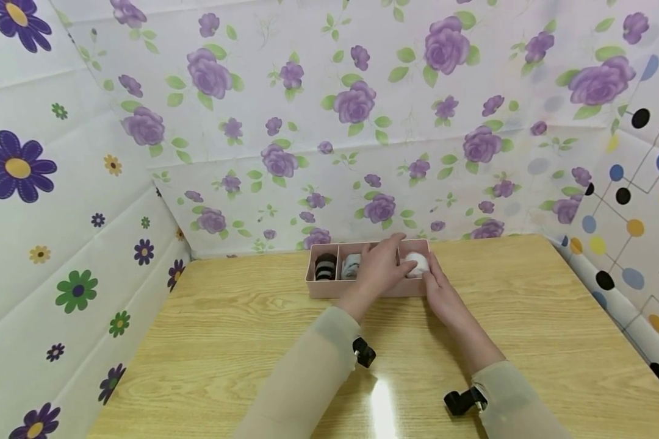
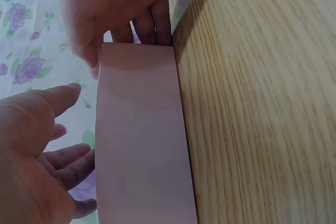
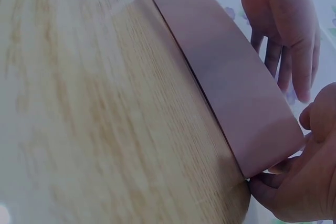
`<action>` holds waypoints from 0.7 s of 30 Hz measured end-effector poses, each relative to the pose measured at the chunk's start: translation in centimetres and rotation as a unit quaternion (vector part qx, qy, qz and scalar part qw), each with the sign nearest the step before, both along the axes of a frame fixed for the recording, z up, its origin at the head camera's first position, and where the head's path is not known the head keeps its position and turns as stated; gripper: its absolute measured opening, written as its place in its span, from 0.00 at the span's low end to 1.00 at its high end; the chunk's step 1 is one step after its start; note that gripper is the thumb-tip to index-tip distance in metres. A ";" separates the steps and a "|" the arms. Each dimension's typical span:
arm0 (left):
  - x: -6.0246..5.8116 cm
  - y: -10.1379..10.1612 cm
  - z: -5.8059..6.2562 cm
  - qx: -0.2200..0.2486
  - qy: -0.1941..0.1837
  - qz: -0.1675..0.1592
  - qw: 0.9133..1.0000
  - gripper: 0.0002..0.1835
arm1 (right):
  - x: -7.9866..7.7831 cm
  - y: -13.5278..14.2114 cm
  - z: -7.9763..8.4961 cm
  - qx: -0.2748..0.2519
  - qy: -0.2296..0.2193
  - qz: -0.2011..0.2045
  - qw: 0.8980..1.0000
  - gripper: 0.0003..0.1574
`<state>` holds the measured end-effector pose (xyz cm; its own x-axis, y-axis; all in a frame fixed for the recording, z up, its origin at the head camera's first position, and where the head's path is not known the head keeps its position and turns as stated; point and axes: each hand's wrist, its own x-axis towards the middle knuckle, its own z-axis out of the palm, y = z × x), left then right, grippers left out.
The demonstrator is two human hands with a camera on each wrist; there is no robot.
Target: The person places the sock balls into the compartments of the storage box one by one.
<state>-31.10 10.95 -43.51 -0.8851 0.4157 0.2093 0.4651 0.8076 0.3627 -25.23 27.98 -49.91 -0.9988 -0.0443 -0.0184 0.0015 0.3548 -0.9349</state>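
Observation:
A pink divided storage box [image 1: 324, 290] stands on the table near the back wall. Its left compartment holds a dark striped rolled sock [image 1: 325, 268]. A pale grey rolled cloth [image 1: 350, 266] lies right of it, and a white roll [image 1: 417, 264] sits at the right end. My left hand [image 1: 381, 265] reaches over the box with fingers spread, hiding its middle part; in the left wrist view its fingers [image 2: 65, 163] hang above the rim, gripping nothing visible. My right hand [image 1: 445, 299] rests against the box's right end, fingers extended along it, thumb at the front corner.
The wooden table [image 1: 225, 341] spreads in front of and beside the box. Behind it hangs a flowered cloth [image 1: 285, 201], with patterned sheets at the left and right. Black wrist mounts [image 1: 461, 402] stick out from both sleeves.

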 end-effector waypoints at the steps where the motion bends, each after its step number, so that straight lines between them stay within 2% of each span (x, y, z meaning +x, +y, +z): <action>1: 0.1 -0.1 0.0 -0.001 -0.001 0.000 1.000 0.37 | 0.0 -0.1 0.0 -0.001 0.000 -0.002 1.000 0.44; 11: 0.1 -1.6 -0.1 -0.016 0.019 0.006 1.000 0.33 | 0.1 -0.8 0.3 0.000 -0.003 -0.007 1.000 0.44; 21: 0.6 -3.1 0.2 -0.042 0.037 -0.004 0.998 0.34 | 0.2 -0.6 0.5 0.014 -0.003 -0.002 1.000 0.44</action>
<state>-30.51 7.82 -43.33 -0.8645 0.4424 0.2388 0.4957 0.8293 0.2580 -25.03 27.41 -49.46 -0.9989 -0.0389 -0.0264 0.0096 0.3799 -0.9250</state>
